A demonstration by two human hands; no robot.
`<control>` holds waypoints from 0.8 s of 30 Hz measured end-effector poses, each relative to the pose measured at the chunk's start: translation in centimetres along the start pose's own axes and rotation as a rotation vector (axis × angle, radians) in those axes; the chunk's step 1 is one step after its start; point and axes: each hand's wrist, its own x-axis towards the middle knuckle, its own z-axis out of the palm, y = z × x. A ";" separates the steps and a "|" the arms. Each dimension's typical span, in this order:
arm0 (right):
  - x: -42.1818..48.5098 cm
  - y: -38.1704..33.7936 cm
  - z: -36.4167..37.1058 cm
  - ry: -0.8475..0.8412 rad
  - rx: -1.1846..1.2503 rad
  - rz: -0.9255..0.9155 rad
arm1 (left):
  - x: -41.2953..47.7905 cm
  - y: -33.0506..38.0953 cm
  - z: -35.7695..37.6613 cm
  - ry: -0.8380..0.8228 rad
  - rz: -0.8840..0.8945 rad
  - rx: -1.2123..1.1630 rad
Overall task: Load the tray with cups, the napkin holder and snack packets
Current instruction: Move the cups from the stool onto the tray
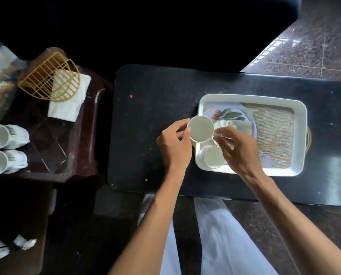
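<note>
Both hands, left hand [174, 144] and right hand [237, 150], are gripping a white ceramic cup [201, 129] over the left rim of the white rectangular tray [301, 135], beside another white cup [213, 159] inside it, right half of tray lying open on the black desk [155, 116].

You have a single head-worn view, looking steeply down from above your own forearms. It faces the black table [165, 135] straight ahead, close enough to fill mid-frame, with the brown side stool [82, 147] at the left edge.
</note>
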 end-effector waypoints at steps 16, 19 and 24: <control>1.3 7.7 -1.3 -0.012 -0.007 0.017 | 0.6 -2.4 6.4 -0.079 -0.104 0.121; 1.4 8.0 -1.3 -0.010 -0.017 0.020 | 0.6 -2.7 6.7 -0.077 -0.108 0.138; 1.6 8.1 -1.0 -0.029 0.000 0.052 | 1.0 -2.9 7.0 -0.072 -0.113 0.160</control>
